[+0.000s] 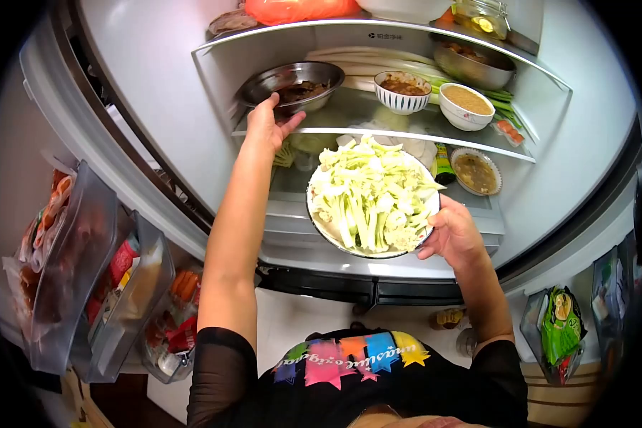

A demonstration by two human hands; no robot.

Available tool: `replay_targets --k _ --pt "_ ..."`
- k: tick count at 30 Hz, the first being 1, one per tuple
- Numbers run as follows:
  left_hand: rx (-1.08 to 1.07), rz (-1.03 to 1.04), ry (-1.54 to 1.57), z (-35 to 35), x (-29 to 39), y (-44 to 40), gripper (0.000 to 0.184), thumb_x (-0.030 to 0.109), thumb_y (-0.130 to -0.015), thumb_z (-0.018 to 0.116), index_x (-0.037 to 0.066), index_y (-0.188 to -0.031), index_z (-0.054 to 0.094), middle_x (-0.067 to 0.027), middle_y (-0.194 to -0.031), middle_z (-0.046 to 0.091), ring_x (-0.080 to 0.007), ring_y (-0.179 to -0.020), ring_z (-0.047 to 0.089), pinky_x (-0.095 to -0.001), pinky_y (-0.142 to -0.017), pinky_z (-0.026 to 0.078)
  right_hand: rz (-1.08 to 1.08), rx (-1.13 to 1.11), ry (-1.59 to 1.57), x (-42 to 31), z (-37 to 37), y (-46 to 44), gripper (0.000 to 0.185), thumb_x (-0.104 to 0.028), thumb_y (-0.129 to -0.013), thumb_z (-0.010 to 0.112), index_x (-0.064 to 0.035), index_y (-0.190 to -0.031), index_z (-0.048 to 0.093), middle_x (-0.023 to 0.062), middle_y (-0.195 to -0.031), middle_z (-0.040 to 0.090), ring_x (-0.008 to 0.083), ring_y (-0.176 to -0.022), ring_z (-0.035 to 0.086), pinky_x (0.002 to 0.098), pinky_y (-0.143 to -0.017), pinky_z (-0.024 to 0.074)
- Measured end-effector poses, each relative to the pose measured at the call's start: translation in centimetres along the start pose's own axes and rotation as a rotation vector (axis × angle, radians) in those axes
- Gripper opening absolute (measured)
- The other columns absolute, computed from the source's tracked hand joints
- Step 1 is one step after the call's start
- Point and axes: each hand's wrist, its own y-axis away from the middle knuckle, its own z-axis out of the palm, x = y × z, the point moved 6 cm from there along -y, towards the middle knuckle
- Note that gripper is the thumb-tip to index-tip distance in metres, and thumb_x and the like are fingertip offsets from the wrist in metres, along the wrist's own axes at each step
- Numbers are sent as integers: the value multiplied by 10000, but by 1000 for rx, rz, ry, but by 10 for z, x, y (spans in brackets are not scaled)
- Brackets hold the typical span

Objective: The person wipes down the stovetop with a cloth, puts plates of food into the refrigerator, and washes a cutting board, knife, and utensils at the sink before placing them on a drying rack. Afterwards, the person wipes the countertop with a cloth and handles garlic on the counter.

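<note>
My right hand (453, 228) grips the right rim of a white plate (319, 232) with a dark edge. Pale green cauliflower pieces (374, 192) are heaped on it. The plate is held in front of the open fridge, just below the front edge of the middle shelf. My left hand (272, 125) reaches onto that shelf and holds the near rim of a metal bowl (321, 71), thumb at the rim and fingers below. Dark food lies in the bowl. How firmly the fingers press on its underside cannot be seen.
Beside the metal bowl stand a striped bowl (404, 101), a white bowl (466, 107) and another metal bowl (474, 65). Long leeks (357, 63) lie behind them. A soup bowl (476, 171) sits one shelf lower. Door bins (75, 271) full of packages flank both sides.
</note>
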Motion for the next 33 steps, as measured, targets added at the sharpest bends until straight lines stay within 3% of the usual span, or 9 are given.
replay_targets --k 2,6,11,13,17,22,25,27,33 --pt "82 6 -27 -16 6 -8 348 95 -854 501 -78 -1144 418 -238 -1052 519 -369 -872 588 -420 -634 608 -6 20 12 -11 15 -2 489 -57 -750 482 77 -1214 405 189 -920 630 233 -618 660 334 -463 589" --pt "235 -5 -88 -19 8 -21 299 4 -792 463 -142 -1050 427 -260 -987 532 -348 -690 618 -363 -502 601 -42 -5 51 -38 17 -12 498 -92 -761 463 87 -1220 391 212 -951 628 262 -648 668 313 -453 584" --pt "338 28 -119 -16 19 4 277 -16 -767 469 -169 -997 455 -269 -939 556 -357 -663 624 -363 -497 596 -33 -70 36 -63 25 -40 508 -128 -792 441 61 -1258 371 237 -1079 594 390 -791 654 300 -483 588" --pt "260 37 -129 -8 23 17 307 -18 -752 469 -182 -1011 454 -276 -940 566 -364 -633 631 -354 -488 592 -21 -130 38 -75 29 -46 527 -131 -790 434 104 -1256 367 263 -1063 589 397 -816 649 287 -550 597" --pt "234 8 -122 -5 26 35 330 -9 -741 470 -164 -1032 477 -267 -914 597 -334 -628 648 -317 -453 568 0 -192 -31 -92 27 -70 538 -137 -808 422 83 -1292 337 246 -1147 555 426 -902 619 279 -552 600" --pt "218 -6 -139 -1 25 71 306 7 -751 464 -164 -1004 487 -246 -866 611 -305 -624 653 -289 -442 556 6 -153 -88 -108 25 -92 483 -110 -851 428 104 -1274 331 274 -1144 536 468 -905 600 316 -511 604" --pt "219 -35 -164 -6 24 86 296 25 -770 493 -145 -1012 493 -240 -900 613 -321 -692 654 -306 -519 575 67 -180 -134 -112 21 -108 471 -113 -851 426 145 -1236 345 298 -1120 540 473 -901 599 325 -541 611" --pt "246 -28 -143 -8 29 94 295 9 -753 468 -157 -994 498 -233 -869 611 -302 -639 654 -300 -467 559 73 -185 -133 -115 21 -119 452 -107 -844 421 174 -1195 364 319 -1091 547 478 -896 598 341 -577 614" --pt "280 -36 -170 -19 43 116 307 13 -761 473 -155 -1016 500 -226 -918 603 -304 -686 654 -311 -538 584 99 -212 -158 -116 29 -159 396 -94 -841 412 171 -1135 406 319 -1073 555 495 -906 586 380 -629 606"
